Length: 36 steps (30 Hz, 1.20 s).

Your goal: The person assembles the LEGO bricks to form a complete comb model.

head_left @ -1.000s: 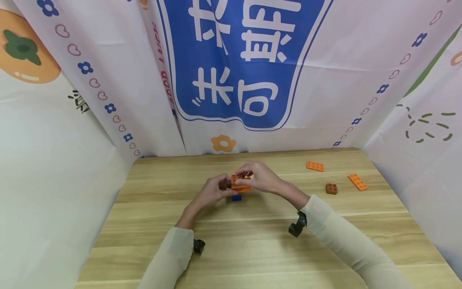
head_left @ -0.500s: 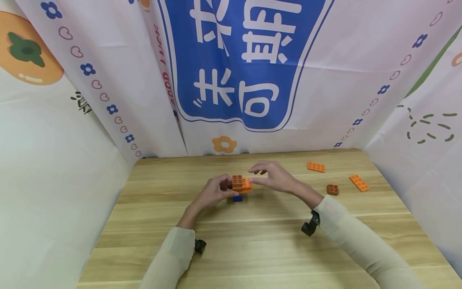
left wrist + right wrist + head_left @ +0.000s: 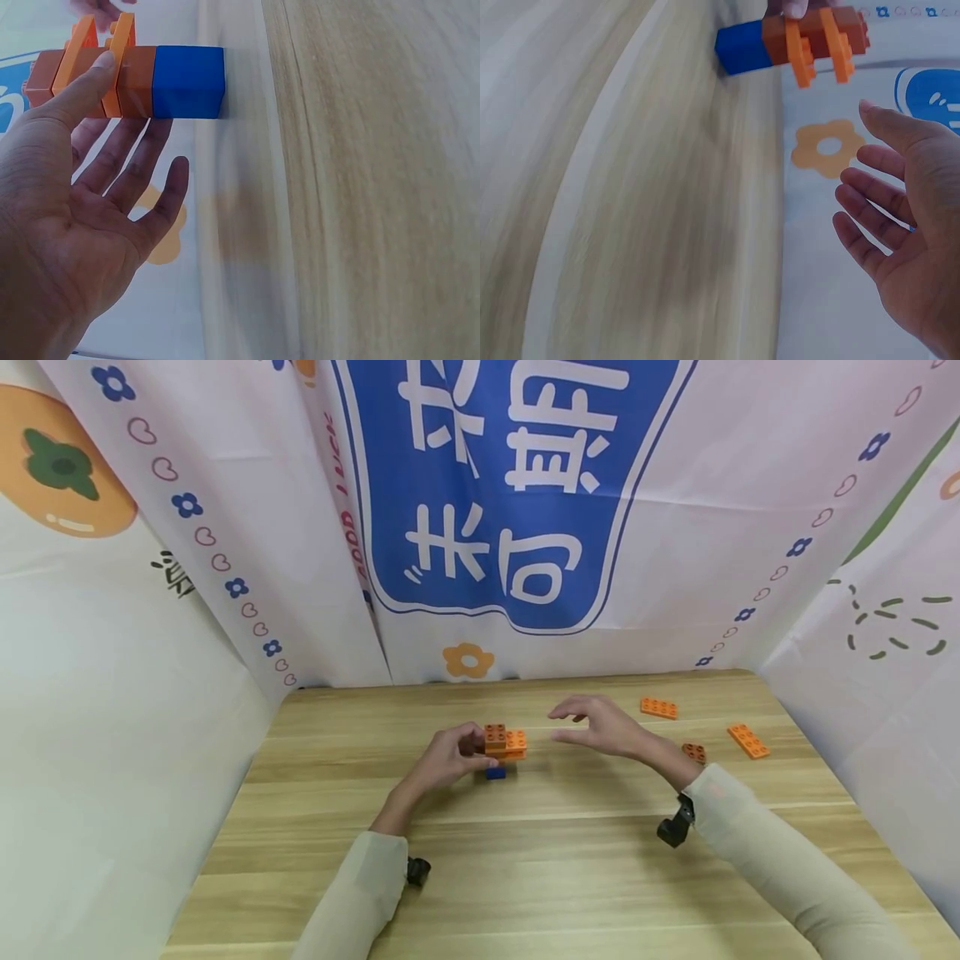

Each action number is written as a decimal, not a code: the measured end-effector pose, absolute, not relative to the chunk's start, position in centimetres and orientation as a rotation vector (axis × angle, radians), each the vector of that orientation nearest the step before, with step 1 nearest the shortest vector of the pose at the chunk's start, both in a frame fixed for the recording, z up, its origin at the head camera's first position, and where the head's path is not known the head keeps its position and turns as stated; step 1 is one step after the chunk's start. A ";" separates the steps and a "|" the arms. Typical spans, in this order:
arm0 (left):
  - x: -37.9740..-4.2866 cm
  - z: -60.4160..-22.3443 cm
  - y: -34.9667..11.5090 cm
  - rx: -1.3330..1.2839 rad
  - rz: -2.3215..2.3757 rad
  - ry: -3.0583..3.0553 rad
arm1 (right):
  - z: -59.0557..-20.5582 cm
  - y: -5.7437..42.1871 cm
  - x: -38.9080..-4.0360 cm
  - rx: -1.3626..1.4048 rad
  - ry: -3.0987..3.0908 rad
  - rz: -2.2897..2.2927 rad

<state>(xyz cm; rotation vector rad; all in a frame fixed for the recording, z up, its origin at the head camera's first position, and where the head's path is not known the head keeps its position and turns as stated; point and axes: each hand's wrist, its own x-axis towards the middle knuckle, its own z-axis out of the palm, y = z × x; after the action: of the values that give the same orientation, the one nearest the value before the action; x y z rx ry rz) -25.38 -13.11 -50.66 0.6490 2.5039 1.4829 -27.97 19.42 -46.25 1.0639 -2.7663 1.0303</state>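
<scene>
A tower of toy building bricks [image 3: 495,739] stands upright on the table. Its base is a blue brick [image 3: 189,82], and brown bricks alternate with two flat orange plates above it. Both orange plates [image 3: 800,52] jut out to the right, studs facing up. My left hand [image 3: 447,756] holds the tower at mid-height, thumb on the near side and fingers behind. Apart from the tower, my right hand [image 3: 603,727] hovers to its right with fingers loosely spread and nothing in them, as the right wrist view also shows.
On the right side of the wooden table [image 3: 525,877] lie a brown brick [image 3: 695,752], partly behind my right wrist, and two orange plates, one farther back [image 3: 658,707] and one farther right [image 3: 748,741]. Printed cloth walls [image 3: 322,643] enclose the table's back and sides.
My right hand has let go of the brown brick at the tower's top and moved away to the right. The left hand keeps its hold on the tower.
</scene>
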 end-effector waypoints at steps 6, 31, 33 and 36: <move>-25.3 -50.7 -13.2 0.638 1.508 2.486 | -46.8 21.1 -28.1 1.049 -2.784 1.008; -25.2 -50.7 -13.1 0.625 1.502 2.499 | -48.5 28.8 -29.7 0.837 -2.882 0.835; -25.3 -50.7 -13.1 0.620 1.493 2.505 | -48.6 29.4 -29.8 0.815 -2.892 0.817; -25.3 -50.7 -13.1 0.613 1.484 2.510 | -48.6 30.2 -29.9 0.770 -2.915 0.802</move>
<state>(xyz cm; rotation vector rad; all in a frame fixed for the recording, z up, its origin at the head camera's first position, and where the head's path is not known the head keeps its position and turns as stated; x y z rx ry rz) -25.29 -13.05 -50.73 0.6134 2.5100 1.4836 -29.93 30.17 -48.55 0.7696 -2.9150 0.8019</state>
